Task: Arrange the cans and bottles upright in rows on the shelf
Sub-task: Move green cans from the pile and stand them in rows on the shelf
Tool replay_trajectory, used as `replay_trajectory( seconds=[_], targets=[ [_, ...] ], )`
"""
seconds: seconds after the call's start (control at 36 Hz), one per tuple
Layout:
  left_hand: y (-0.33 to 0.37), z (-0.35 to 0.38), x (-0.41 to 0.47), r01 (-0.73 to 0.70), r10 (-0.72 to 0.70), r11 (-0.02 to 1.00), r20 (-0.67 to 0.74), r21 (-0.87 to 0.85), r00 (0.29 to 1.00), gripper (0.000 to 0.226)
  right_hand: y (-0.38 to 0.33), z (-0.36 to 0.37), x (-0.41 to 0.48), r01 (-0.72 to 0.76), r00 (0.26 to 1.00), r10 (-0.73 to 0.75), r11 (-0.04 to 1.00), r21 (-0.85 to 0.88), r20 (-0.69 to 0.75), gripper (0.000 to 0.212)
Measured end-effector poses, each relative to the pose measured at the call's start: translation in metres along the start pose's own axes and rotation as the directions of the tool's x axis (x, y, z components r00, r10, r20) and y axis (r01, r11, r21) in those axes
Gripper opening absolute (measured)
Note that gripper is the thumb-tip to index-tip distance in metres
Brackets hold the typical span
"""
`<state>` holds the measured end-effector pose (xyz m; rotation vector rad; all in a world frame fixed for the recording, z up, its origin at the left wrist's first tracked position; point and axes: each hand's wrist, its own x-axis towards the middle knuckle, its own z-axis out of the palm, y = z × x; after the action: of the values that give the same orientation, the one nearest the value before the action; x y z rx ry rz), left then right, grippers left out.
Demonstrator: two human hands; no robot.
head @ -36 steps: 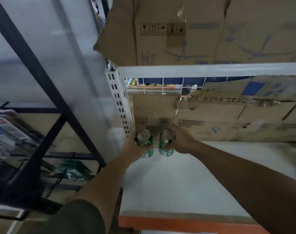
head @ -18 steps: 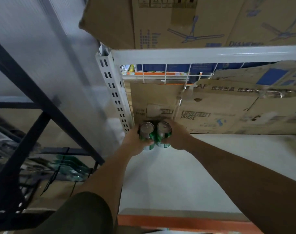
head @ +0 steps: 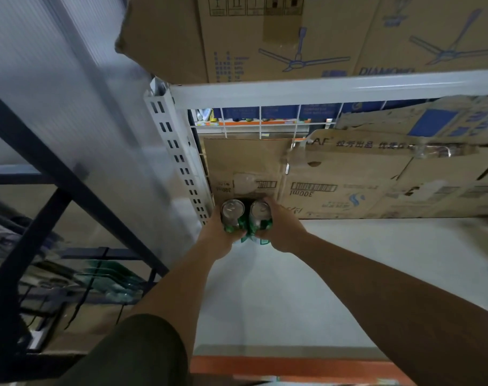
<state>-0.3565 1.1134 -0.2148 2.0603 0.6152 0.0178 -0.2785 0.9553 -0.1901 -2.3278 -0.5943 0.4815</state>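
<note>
Cans at the back left corner of the shelf (head: 293,288): left can (head: 231,214) and right can (head: 261,214), both green with silver tops, upright, side by side, touching or nearly so.

Left hand (head: 217,236) grips left can, fingers curled round its side from the left. Right hand (head: 284,232) grips right can, wrapped round it from the right (fingertips hidden behind the can). The hands cover the can bases, so I cannot tell whether they sit on the board.

Edges: slotted white post (head: 179,162) just beside left hand. Flattened brown boxes (head: 334,188) lean along the back, right behind the cans. White beam (head: 320,84) overhead, well above the can tops. Orange front edge (head: 293,367) near the camera, well apart from the hands.

Room: pale shelf board shows wide to the right of the hands and forward to the front edge. Both forearms reach in over it. Dark rack (head: 56,176) stands left of the post, outside the shelf, with blurred green items low down.
</note>
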Motion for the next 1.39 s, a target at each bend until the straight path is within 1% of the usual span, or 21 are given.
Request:
replay_trajectory(
  seconds=[0.11,0.19,0.31,0.39,0.42,0.44,0.5,0.56,0.58,0.64,0.72,0.78,0.83,0.89,0.92,1.0,1.11,1.19,1.25,1.31,1.39],
  targets=[
    [0.005,-0.005,-0.007,0.040,-0.041,0.999,0.018,0.032,0.999,0.093,0.000,-0.011,0.001,-0.025,0.998,0.019,0.996,0.091,0.061,0.116],
    [0.004,-0.012,-0.007,-0.021,0.020,0.999,0.006,0.038,1.000,0.093,-0.004,-0.019,-0.002,-0.068,0.994,0.066,0.997,0.021,0.092,0.108],
    [0.029,-0.029,-0.024,-0.043,0.049,0.997,-0.090,0.069,0.995,0.062,-0.014,-0.038,-0.009,-0.091,0.982,0.107,0.990,-0.107,0.156,0.109],
    [0.052,-0.042,-0.038,-0.057,0.081,0.982,-0.129,0.182,0.988,0.042,-0.020,-0.058,-0.015,-0.052,0.985,0.079,0.983,-0.177,0.151,0.113],
    [0.061,-0.045,-0.043,-0.065,0.089,0.980,-0.116,0.190,0.989,0.031,-0.023,-0.067,-0.019,-0.035,0.984,0.068,0.980,-0.194,0.163,0.110],
    [0.073,-0.048,-0.048,-0.088,0.110,0.973,-0.095,0.214,0.989,0.022,-0.028,-0.078,-0.026,-0.023,0.982,0.065,0.974,-0.226,0.179,0.101],
    [0.096,-0.053,-0.058,-0.138,0.166,0.948,-0.076,0.287,0.983,0.019,-0.038,-0.101,-0.041,-0.005,0.972,0.078,0.950,-0.311,0.221,0.076],
    [0.122,-0.056,-0.067,-0.222,0.259,0.897,-0.049,0.383,0.965,0.009,-0.046,-0.123,-0.058,0.002,0.969,0.098,0.916,-0.402,0.228,0.063],
    [0.133,-0.056,-0.069,-0.268,0.306,0.876,-0.033,0.401,0.951,0.004,-0.048,-0.134,-0.065,0.000,0.972,0.106,0.894,-0.449,0.212,0.059],
    [0.157,-0.057,-0.074,-0.363,0.391,0.856,-0.002,0.368,0.920,0.019,-0.048,-0.160,-0.081,-0.024,0.982,0.110,0.876,-0.482,0.151,0.049],
    [0.206,-0.057,-0.082,-0.470,0.480,0.813,0.062,0.344,0.875,0.022,-0.052,-0.202,-0.114,-0.046,0.998,0.056,0.917,-0.397,0.013,0.032],
    [0.244,-0.055,-0.089,-0.491,0.474,0.776,0.147,0.397,0.868,0.021,-0.058,-0.231,-0.139,-0.057,0.996,0.032,0.945,-0.322,-0.083,0.041],
    [0.277,-0.049,-0.100,-0.511,0.455,0.693,0.241,0.508,0.857,0.023,-0.062,-0.257,-0.168,-0.067,0.980,0.012,0.960,-0.273,-0.200,0.043],
    [0.301,-0.047,-0.117,-0.542,0.485,0.623,0.264,0.564,0.833,0.037,-0.065,-0.279,-0.197,-0.081,0.947,-0.018,0.953,-0.291,-0.320,0.042],
    [0.310,-0.046,-0.127,-0.557,0.506,0.617,0.262,0.556,0.822,0.043,-0.065,-0.287,-0.210,-0.100,0.933,-0.012,0.951,-0.291,-0.360,0.043],
    [0.323,-0.046,-0.153,-0.608,0.558,0.620,0.267,0.496,0.786,0.042,-0.071,-0.297,-0.246,-0.155,0.912,0.030,0.948,-0.278,-0.409,0.044],
    [0.323,-0.038,-0.171,-0.623,0.542,0.597,0.318,0.505,0.778,0.039,-0.069,-0.297,-0.278,-0.218,0.887,0.093,0.948,-0.233,-0.453,0.036],
    [0.324,-0.024,-0.180,-0.651,0.529,0.601,0.380,0.463,0.759,0.052,-0.061,-0.300,-0.302,-0.273,0.858,0.097,0.918,-0.287,-0.505,0.042],
    [0.330,-0.008,-0.185,-0.680,0.538,0.594,0.416,0.429,0.733,0.057,-0.054,-0.306,-0.321,-0.321,0.844,0.134,0.902,-0.288,-0.520,0.052],
    [0.340,0.011,-0.192,-0.718,0.566,0.569,0.443,0.400,0.695,0.054,-0.041,-0.314,-0.341,-0.381,0.818,0.192,0.888,-0.260,-0.542,0.058],
    [0.363,0.052,-0.209,-0.783,0.603,0.517,0.502,0.346,0.620,0.049,-0.016,-0.329,-0.380,-0.456,0.761,0.256,0.865,-0.210,-0.595,0.055]
  ],
)
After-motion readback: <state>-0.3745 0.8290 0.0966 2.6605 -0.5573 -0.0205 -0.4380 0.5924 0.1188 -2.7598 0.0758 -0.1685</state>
